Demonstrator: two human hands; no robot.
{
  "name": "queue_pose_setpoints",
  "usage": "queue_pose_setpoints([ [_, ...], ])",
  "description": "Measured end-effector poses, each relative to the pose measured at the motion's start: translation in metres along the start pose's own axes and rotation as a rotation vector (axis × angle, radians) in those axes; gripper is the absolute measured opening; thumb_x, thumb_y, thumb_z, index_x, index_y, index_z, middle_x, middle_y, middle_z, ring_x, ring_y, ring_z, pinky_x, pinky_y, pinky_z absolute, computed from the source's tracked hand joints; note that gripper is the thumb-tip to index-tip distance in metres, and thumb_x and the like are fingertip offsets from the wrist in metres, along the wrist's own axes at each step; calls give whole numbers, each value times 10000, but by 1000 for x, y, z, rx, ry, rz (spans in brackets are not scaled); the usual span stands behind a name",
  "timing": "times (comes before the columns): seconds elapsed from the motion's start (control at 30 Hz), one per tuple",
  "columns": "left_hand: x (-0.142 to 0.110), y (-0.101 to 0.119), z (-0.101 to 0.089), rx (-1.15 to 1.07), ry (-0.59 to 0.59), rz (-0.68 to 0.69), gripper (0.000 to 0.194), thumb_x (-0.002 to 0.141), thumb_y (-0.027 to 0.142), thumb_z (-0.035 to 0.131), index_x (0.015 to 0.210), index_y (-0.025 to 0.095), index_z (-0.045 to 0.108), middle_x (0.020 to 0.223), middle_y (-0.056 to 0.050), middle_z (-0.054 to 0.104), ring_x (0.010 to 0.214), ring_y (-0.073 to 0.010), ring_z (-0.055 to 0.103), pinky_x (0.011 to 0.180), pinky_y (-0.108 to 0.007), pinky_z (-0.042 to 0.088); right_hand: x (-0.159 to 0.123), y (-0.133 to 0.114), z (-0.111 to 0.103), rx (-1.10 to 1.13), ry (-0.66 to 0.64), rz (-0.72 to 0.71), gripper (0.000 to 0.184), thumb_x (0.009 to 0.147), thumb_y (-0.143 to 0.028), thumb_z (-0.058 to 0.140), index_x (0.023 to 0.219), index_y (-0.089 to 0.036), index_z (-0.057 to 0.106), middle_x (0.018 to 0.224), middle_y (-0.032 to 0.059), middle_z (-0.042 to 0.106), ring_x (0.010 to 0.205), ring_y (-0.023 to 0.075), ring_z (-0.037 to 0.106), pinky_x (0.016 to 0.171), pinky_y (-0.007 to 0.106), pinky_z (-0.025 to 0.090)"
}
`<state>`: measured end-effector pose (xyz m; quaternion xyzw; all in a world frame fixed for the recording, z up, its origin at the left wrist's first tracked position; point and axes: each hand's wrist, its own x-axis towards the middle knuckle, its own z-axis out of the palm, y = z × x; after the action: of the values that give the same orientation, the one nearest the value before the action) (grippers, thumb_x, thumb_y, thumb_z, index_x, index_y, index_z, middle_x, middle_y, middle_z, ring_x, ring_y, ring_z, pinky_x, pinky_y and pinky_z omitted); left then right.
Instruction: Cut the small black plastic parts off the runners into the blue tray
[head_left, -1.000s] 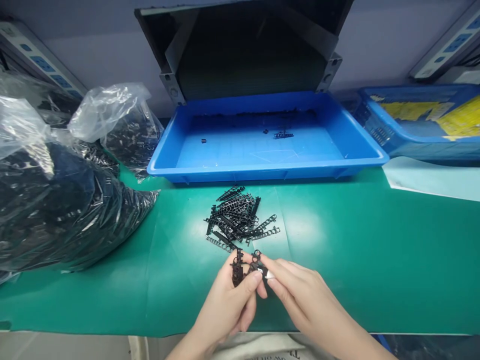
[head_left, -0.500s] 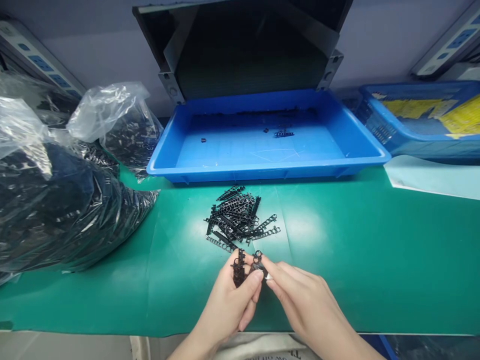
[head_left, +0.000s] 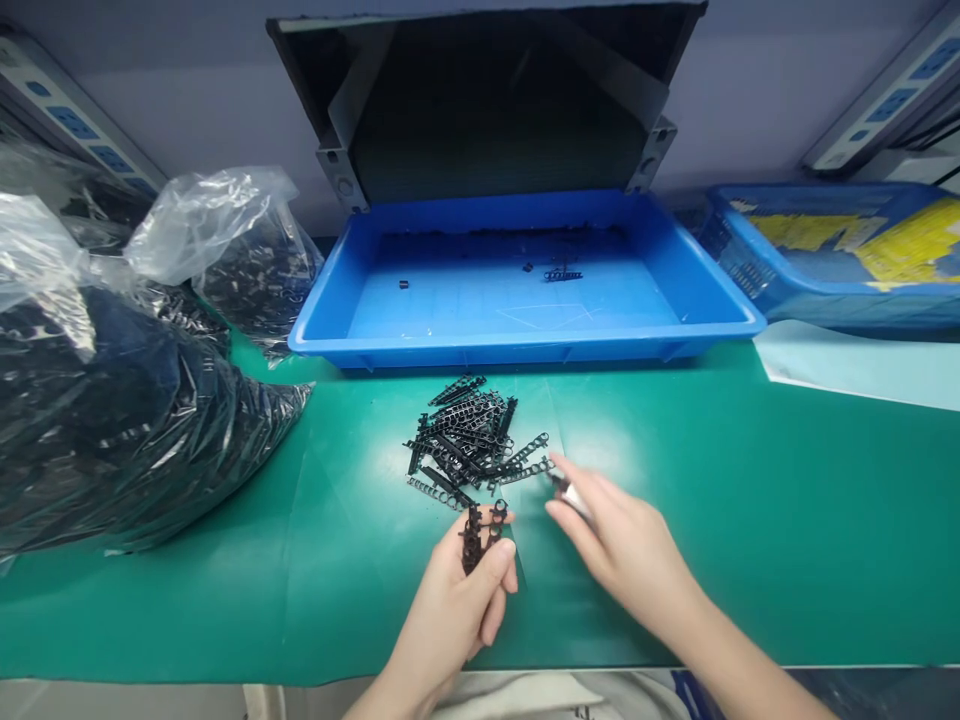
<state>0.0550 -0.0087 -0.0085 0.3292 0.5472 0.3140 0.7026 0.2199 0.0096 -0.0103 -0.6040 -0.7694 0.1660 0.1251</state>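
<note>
Your left grip [head_left: 450, 610] is clamped around a cluster of black plastic runners [head_left: 474, 538], its thumb lying across them. Your right grip [head_left: 622, 545] pinches something small and white [head_left: 576, 500], too blurred to name, just beside a loose pile of black runners [head_left: 469, 440] on the green mat [head_left: 750, 520], in front of the blue tray [head_left: 517, 352].

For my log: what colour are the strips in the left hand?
Black: the strips show best in the head view.
</note>
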Motion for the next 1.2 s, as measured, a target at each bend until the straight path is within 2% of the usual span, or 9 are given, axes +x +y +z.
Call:
queue_pose_setpoints([
  [0.2, -2, 1, -1, 194, 84, 102, 273, 793, 386, 486, 628, 193, 386, 404, 96, 276, 378, -68, 224, 389, -187, 206, 36, 18, -11, -136, -155, 8, 166, 830, -225, 525, 979, -172, 577, 877, 70, 595, 678, 218, 627, 539, 292, 463],
  [0.4, 8, 11, -19, 371, 306, 344, 239, 751, 287, 540, 578, 204, 399, 647, -2, 554, 659, -158, 529, 586, -241, 388, 25, 21, -28, -55, -188, -107, 130, 850, -226, 523, 973, -214, 558, 906, 27, 588, 726, 155, 605, 624, 244, 455],
  [0.47, 14, 13, -18, 329, 254, 328, 236, 718, 247, 582, 584, 202, 393, 787, -23, 625, 798, -185, 573, 671, -256, 417, 19, 18, -34, 11, -194, -161, 128, 854, -226, 516, 976, -221, 558, 910, 25, 588, 714, 149, 598, 614, 242, 448],
  [0.53, 18, 14, -12, 243, 88, 233, 214, 700, 245, 613, 627, 196, 418, 837, -40, 655, 802, -191, 605, 698, -273, 449, 13, 13, -38, 99, -206, -219, 123, 859, -218, 503, 969, -220, 560, 900, 28, 589, 696, 144, 591, 596, 239, 443],
  [0.6, 19, 13, -4, 135, -135, 81, 213, 707, 308, 618, 701, 188, 443, 733, -42, 662, 612, -171, 619, 553, -267, 477, 10, 9, -37, 175, -203, -259, 134, 868, -198, 476, 971, -221, 558, 902, 30, 592, 688, 137, 587, 588, 233, 442],
  [0.67, 18, 13, 2, 54, -271, -48, 245, 738, 381, 581, 751, 178, 444, 528, 1, 605, 365, -117, 506, 342, -205, 377, 6, 6, -32, 233, -142, -249, 143, 872, -197, 452, 967, -216, 557, 889, 32, 599, 684, 138, 585, 580, 236, 446],
  [0.8, 12, 14, 3, 57, -195, -82, 236, 780, 372, 534, 757, 141, 485, 353, 72, 457, 246, -23, 247, 270, -131, 174, -3, 1, -18, 309, -3, -92, 228, 888, -268, 399, 1063, -194, 526, 881, 54, 614, 733, 165, 600, 620, 274, 479],
  [0.97, 9, 13, -2, 107, -148, -46, 291, 783, 416, 518, 725, 131, 519, 353, 72, 427, 257, -17, 221, 271, -131, 168, -14, -6, -14, 308, -168, -140, 368, 924, -232, 266, 1262, -192, 406, 1046, 64, 611, 912, 185, 583, 711, 313, 491],
  [1.2, 8, 12, -1, 107, -140, -52, 298, 772, 443, 528, 719, 152, 500, 350, 82, 412, 262, -23, 215, 270, -130, 177, -20, -10, -9, 223, -127, -215, 358, 912, -195, 305, 1235, -150, 450, 1004, 61, 654, 847, 195, 603, 643, 320, 498],
])
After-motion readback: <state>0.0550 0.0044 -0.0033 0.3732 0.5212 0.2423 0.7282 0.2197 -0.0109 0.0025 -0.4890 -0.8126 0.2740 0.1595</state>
